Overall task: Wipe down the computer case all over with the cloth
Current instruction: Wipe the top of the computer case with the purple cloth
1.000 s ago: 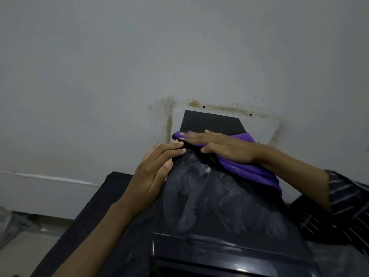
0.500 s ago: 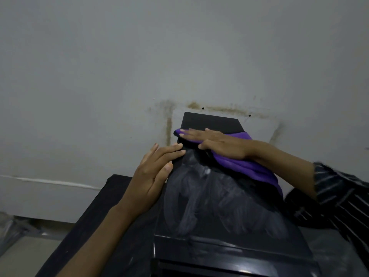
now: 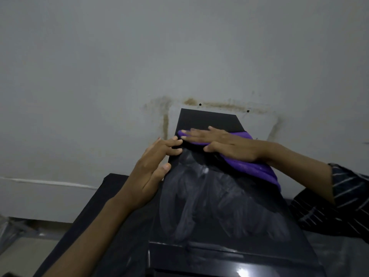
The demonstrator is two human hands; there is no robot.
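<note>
Computer case [image 3: 219, 206] stands on a dark bench [image 3: 103, 206] before a stained grey wall [image 3: 179, 56], its black top streaked with dusty smears. Right hand [image 3: 225, 142] presses flat on the purple cloth [image 3: 249, 168] at the top's far end (grip wide, fingers straight). The left hand [image 3: 151, 172], its grip also wide and relaxed, rests against the case's left edge.

place: plain indoor room | cue: stained grey wall [image 3: 179, 56], black table [image 3: 107, 192]

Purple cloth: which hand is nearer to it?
Right. The right hand presses flat on the purple cloth atop the computer case; the left hand rests on the case's left edge, beside it.
</note>
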